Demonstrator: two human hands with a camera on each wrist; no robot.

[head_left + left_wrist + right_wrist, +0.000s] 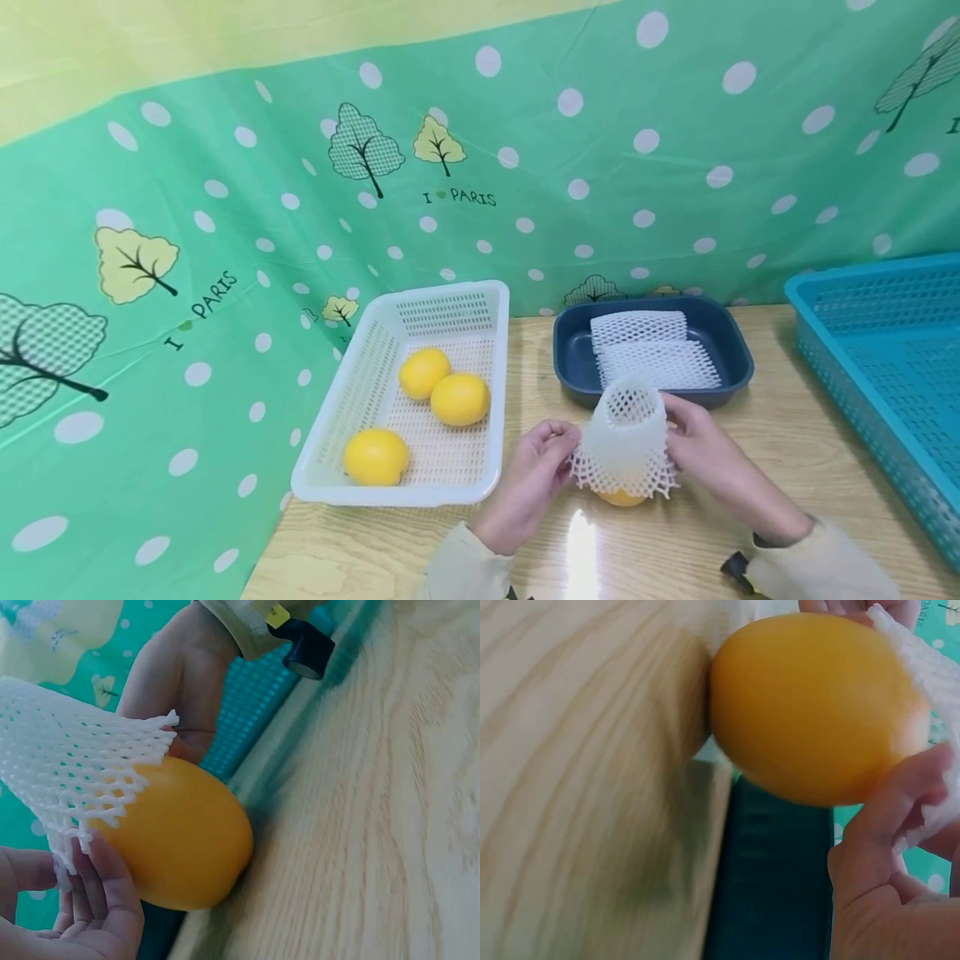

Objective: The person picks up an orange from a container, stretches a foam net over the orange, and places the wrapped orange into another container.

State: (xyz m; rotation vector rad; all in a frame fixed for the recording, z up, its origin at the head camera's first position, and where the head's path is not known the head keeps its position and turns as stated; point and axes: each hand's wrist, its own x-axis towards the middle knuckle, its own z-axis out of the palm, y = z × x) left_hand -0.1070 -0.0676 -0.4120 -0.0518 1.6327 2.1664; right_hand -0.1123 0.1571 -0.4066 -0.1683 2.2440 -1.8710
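Observation:
A white foam fruit net (626,442) is drawn over the upper part of a yellow oval fruit (622,498) that stands on the table. My left hand (528,475) pinches the net's lower edge on the left side. On the opposite side, my right hand (705,446) holds that edge between thumb and fingers. In the left wrist view the net (82,750) covers one end of the fruit (187,840), and the rest is bare. The right wrist view shows the fruit (810,712) close up, with the right-hand fingers (877,817) against its side.
At the left, a white plastic basket (495,450) contains three more yellow fruits (377,457). Behind the hands, a dark blue tray (738,358) holds folded foam nets (652,358). A teal basket (832,358) stands at the right. A green dotted cloth (525,167) hangs behind the table.

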